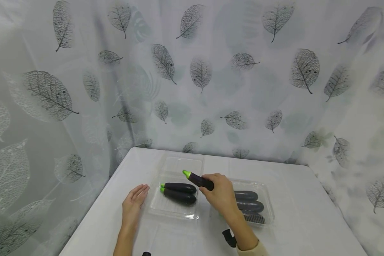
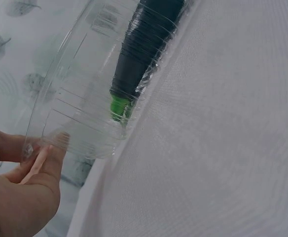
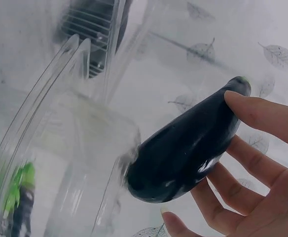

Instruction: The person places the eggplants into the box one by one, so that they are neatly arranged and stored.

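Observation:
My right hand (image 1: 222,192) grips a dark purple eggplant (image 1: 201,180) above the gap between two clear plastic boxes, its green stem pointing left. In the right wrist view, the thumb and fingers lie around the glossy eggplant (image 3: 183,148). Two more eggplants (image 1: 179,196) lie side by side in the left box (image 1: 174,211), stems to the left. At that box's left edge is my left hand (image 1: 133,202); the left wrist view shows its fingers pinching the clear rim (image 2: 48,140). Dark eggplants (image 1: 250,206) also lie in the right box (image 1: 268,206), partly behind my right forearm.
Both boxes stand on a white-covered table (image 1: 307,213). The left box's clear lid (image 1: 183,165) lies folded back behind it. A leaf-printed curtain (image 1: 201,71) hangs around the table. Small black objects (image 1: 229,237) show near the front, by my right forearm.

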The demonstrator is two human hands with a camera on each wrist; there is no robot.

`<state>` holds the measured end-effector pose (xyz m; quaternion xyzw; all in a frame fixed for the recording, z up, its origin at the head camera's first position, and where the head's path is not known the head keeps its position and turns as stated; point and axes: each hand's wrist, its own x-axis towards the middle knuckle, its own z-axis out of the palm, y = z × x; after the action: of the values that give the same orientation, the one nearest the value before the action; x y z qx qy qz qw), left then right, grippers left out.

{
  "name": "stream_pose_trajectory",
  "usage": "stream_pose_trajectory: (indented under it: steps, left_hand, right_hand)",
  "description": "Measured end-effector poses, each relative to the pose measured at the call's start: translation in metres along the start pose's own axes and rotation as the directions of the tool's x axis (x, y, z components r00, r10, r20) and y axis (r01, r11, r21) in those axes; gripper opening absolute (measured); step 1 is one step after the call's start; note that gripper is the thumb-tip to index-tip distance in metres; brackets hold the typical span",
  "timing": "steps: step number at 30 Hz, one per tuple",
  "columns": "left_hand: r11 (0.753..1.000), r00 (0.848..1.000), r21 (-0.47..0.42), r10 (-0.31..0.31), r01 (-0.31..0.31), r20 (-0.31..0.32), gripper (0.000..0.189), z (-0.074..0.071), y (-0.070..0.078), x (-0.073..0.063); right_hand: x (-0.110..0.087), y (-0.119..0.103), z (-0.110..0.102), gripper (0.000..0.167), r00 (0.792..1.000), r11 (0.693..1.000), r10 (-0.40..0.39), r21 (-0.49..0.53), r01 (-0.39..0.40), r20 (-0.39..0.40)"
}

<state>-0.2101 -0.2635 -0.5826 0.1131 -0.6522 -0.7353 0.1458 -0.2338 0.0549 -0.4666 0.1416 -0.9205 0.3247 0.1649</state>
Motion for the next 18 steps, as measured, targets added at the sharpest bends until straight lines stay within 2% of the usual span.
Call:
stream_pose_trajectory:
  steps: [8, 18]
  left_hand:
    - [1.0, 0.999, 0.002, -0.005, 0.005, 0.032, 0.049, -0.002, 0.002, -0.002]
    - [1.0, 1.0, 0.002, -0.009, 0.009, 0.025, 0.05, -0.002, 0.003, -0.001]
  right_hand:
    - [0.0, -0.007, 0.009, 0.037, 0.999, 0.998, -0.041, 0.037, 0.041, 0.008]
    - [0.0, -0.016, 0.025, 0.038, 0.998, 0.997, -0.051, 0.051, 0.049, 0.033]
